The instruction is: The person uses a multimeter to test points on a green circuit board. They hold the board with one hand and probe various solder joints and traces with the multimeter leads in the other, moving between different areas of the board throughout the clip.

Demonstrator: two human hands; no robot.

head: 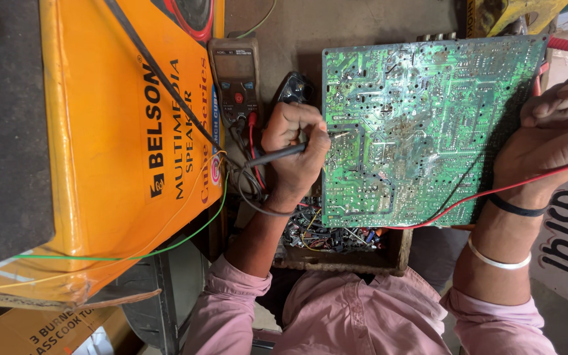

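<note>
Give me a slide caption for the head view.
Left hand presses a black probe to a green circuit board; right hand steadies its edge.

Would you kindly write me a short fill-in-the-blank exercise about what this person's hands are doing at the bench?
1. The left hand holds a black ____ against the circuit board.
2. The solder side of the board is ____ in colour.
3. The right hand grips the board's ____ edge, with a red lead passing under it.
4. The multimeter lies beside a large ____ box.

Missing words: probe; green; right; orange
</note>
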